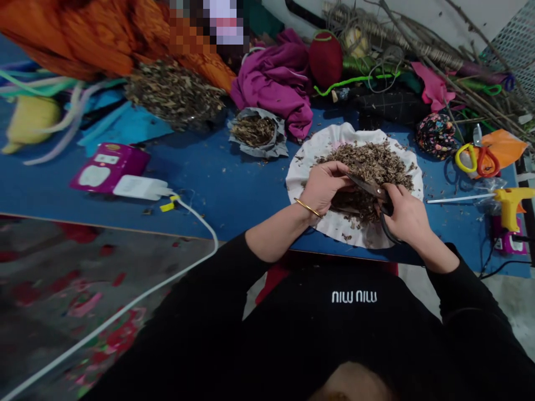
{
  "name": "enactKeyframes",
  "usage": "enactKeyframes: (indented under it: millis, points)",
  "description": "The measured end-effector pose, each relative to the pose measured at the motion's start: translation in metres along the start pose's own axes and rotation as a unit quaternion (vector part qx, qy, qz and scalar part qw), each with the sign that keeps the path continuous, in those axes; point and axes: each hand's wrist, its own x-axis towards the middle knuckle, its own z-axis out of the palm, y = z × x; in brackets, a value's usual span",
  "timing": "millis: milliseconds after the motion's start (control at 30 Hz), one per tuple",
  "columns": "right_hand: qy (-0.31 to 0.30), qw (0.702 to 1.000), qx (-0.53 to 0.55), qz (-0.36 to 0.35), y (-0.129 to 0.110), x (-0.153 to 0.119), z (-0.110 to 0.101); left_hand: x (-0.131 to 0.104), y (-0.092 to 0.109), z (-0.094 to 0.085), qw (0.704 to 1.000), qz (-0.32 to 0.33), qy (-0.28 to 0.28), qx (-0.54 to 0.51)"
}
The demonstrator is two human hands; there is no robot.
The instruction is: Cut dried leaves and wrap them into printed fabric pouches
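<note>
My right hand (405,214) grips a pair of dark-handled scissors (370,188), whose blades point left towards my left hand. The fingers of my left hand (328,186) are pinched close by the blade tips; what they hold is too small to make out. Under both hands lies a heap of brown, dried, chopped plant bits (376,159), spread on a round white cloth (305,147). Loose bits are scattered towards the cloth's edges.
Left of the cloth, a small grey-wrapped bundle of dried bits (254,131) stands near a bag of dried leaves (173,94). Coloured-handled scissors (476,159) and a yellow glue gun (510,203) lie right. A white cable (196,214) runs off the table's front edge.
</note>
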Motion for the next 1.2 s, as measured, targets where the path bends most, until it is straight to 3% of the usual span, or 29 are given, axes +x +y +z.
enactKeyframes:
  millis: [167, 400, 633, 933, 1200]
  points:
    - [-0.021, 1.0, 0.003, 0.014, 0.0012, -0.0015, 0.0033, -0.0009, 0.0011, -0.0014, 1.0, 0.014, -0.008, -0.009]
    - [0.01, 1.0, 0.005, 0.002, -0.0016, -0.0005, 0.0042, -0.0026, 0.0016, -0.0003, 1.0, 0.01, -0.008, 0.005]
    - [-0.04, 0.999, -0.006, 0.023, -0.0024, -0.0001, 0.0045, -0.0046, 0.0055, 0.0004, 1.0, 0.007, -0.019, 0.017]
    - [0.01, 1.0, 0.005, 0.009, 0.001, 0.0006, 0.0056, -0.0026, 0.0035, -0.0022, 0.999, 0.001, -0.036, 0.018]
    - [0.015, 0.999, 0.027, 0.008, 0.0024, -0.0002, 0.0066, -0.0027, 0.0034, -0.0042, 0.998, 0.003, -0.059, 0.039]
